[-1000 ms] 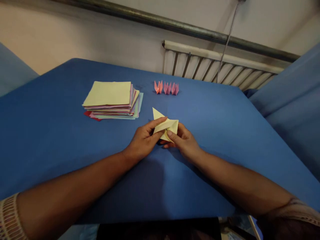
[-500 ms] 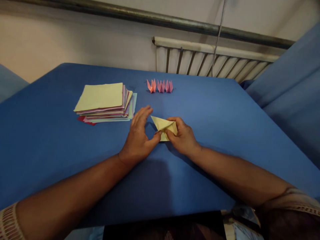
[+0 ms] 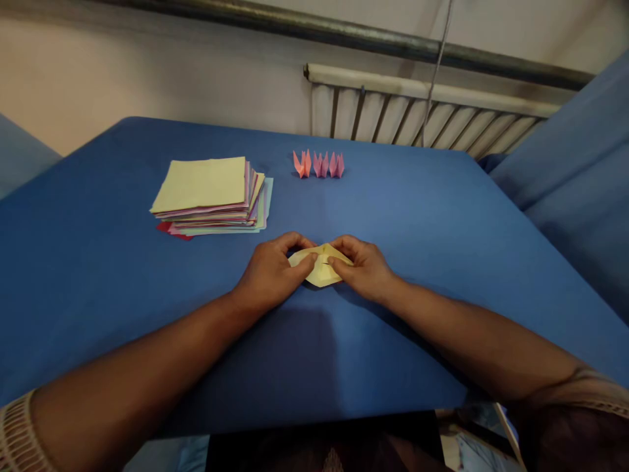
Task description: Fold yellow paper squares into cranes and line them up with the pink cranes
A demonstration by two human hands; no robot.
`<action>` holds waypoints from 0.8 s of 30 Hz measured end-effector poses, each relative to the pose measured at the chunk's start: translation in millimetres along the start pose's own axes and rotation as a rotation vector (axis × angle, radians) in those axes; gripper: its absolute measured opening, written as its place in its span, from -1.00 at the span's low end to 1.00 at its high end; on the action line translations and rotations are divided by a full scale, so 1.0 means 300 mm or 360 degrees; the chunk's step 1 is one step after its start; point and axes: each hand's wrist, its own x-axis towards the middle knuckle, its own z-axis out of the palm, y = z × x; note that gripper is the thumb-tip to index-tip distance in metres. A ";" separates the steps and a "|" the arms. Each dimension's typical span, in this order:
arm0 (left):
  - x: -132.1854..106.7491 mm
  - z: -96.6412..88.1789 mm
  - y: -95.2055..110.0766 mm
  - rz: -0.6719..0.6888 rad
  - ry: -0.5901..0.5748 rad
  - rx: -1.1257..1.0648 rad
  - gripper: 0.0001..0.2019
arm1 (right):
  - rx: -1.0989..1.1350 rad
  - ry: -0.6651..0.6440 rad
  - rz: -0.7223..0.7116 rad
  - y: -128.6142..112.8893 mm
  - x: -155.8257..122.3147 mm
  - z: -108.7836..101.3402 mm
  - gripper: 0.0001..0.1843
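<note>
Yellow folded paper (image 3: 320, 270) lies flat on blue table (image 3: 417, 216), near the front centre. Left hand (image 3: 272, 269) pinches its left edge, thumb on top, fingers curled over the far side. Right hand (image 3: 361, 265) pinches the right edge the same way. Both hands closed on the paper, thumbs nearly meeting. Stack of coloured sheets (image 3: 209, 195) sits behind-left, well apart. Row of pink folded pieces (image 3: 318, 164) stands further back.
</note>
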 end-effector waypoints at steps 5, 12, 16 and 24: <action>-0.011 0.005 0.013 0.0012 -0.0010 0.0095 -0.81 | -0.0367 0.0080 -0.0097 -0.023 -0.024 0.005 -0.75; -0.001 0.001 -0.002 -0.0104 -0.0010 -0.0127 -0.90 | -0.0238 0.0034 -0.0105 -0.005 -0.018 -0.003 -0.74; -0.003 0.005 0.011 -0.0107 0.0039 -0.0297 -0.87 | -0.0102 0.0048 -0.0089 -0.010 -0.015 -0.001 -0.67; 0.001 -0.010 0.009 -0.0060 -0.0008 -0.0591 -0.92 | 0.0073 0.0024 -0.0039 -0.017 -0.005 -0.015 -0.59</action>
